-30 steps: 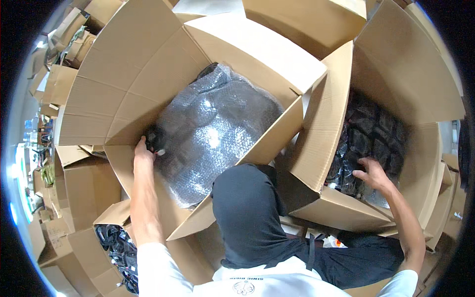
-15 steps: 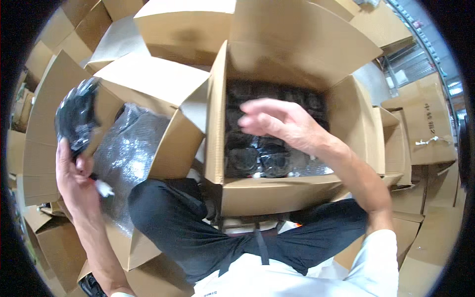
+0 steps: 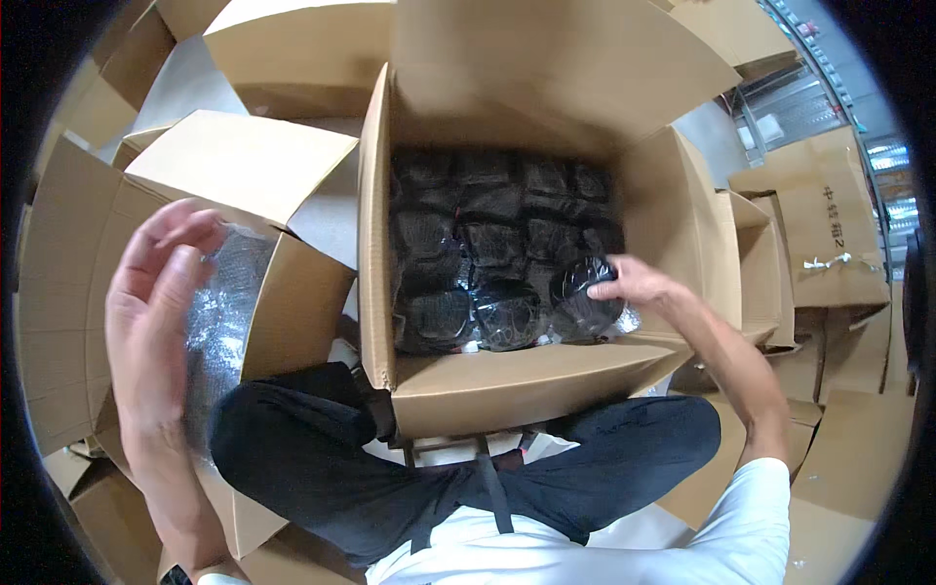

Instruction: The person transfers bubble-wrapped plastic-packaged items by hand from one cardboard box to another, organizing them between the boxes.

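Note:
My right hand (image 3: 636,283) reaches into the large open carton (image 3: 517,390). Its fingers and thumb grip a shiny black bundle (image 3: 582,292) wrapped in clear plastic, at the near right corner of the packed layer. Rows of similar black wrapped bundles (image 3: 492,244) fill the carton's bottom; what exactly is inside the wrapping I cannot make out. Over the smaller left carton (image 3: 292,312) hovers my left hand (image 3: 161,302), fingers curved and apart from the thumb, with nothing visible in it. Clear bubble wrap (image 3: 229,302) lies in that carton, partly hidden by the hand.
Raised flaps (image 3: 546,78) stand at the large carton's far side, and a flap (image 3: 244,166) of the left carton spreads toward it. Other cardboard boxes (image 3: 819,224) crowd the right. My knees (image 3: 292,419) press close to both cartons. A metal rack (image 3: 790,107) stands far right.
My left hand no longer holds a black wrapped bundle. My right hand has moved right and down onto a bundle in the near right corner. The view has shifted slightly.

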`<state>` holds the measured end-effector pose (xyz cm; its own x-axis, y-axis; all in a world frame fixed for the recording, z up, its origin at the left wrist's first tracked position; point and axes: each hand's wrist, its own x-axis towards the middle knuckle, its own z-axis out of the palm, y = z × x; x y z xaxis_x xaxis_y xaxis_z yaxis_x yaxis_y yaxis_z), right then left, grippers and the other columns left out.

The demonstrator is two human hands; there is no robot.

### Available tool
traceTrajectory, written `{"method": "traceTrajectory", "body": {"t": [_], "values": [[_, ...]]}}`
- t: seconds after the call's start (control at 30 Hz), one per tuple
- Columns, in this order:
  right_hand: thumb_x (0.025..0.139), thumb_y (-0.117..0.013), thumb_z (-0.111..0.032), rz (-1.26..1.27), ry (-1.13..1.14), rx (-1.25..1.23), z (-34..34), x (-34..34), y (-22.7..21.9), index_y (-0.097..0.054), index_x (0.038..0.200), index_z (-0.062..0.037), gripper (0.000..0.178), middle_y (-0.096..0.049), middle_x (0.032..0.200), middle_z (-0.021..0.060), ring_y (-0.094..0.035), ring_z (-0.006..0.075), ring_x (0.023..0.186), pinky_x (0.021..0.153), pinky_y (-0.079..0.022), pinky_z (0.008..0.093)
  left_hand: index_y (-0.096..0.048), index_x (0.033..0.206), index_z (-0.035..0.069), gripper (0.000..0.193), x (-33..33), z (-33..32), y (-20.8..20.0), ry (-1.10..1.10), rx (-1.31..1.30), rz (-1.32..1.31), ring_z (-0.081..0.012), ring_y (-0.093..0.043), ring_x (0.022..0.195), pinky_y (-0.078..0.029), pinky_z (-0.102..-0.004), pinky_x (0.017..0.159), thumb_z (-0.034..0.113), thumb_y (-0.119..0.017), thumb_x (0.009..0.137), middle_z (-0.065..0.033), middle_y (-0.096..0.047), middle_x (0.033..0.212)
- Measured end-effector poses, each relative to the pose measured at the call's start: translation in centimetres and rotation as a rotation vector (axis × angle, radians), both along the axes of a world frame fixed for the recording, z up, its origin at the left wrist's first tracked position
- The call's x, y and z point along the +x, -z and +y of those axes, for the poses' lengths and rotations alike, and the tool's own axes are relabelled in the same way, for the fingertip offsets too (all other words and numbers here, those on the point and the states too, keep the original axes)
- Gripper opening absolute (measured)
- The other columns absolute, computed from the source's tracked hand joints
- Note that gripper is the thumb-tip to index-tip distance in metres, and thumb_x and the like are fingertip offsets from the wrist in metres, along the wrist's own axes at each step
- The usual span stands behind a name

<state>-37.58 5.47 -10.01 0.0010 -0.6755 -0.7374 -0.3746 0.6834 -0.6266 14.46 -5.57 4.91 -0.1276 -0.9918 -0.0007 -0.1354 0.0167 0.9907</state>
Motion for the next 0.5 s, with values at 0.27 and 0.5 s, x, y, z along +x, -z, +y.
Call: {"method": "traceTrajectory", "body": {"t": [0.27, 0.5], "values": [[0.095, -0.062, -0.048, 0.265, -0.217, 0.552, 3.6, -1.9, 6.3, -0.065, 0.1, 0.0031, 0.051, -0.066, 0.083, 0.0106, -0.06, 0.0196, 0.075, 0.067, -0.051, 0.0358, -0.061, 0.097, 0.004, 0.018, 28.4, -4.5, 17.0, -0.668, 0.262, 0.024, -0.0175, -0.058, 0.069, -0.048, -0.0306, 0.063, 0.017, -0.069, 0.089, -0.0061, -0.062, 0.08], [0.093, -0.064, -0.034, 0.603, -0.385, 0.224, 4.0, -1.9, 7.6, -0.067, 0.099, 0.0055, 0.041, -0.069, 0.091, 0.0148, -0.063, 0.0243, 0.084, 0.079, -0.05, 0.0389, -0.064, 0.09, 0.0, 0.026, 27.7, -7.0, 26.0, -0.997, 0.351, -0.37, -0.0244, -0.06, 0.065, -0.048, -0.0378, 0.062, 0.026, -0.07, 0.088, -0.0139, -0.065, 0.08]]}}
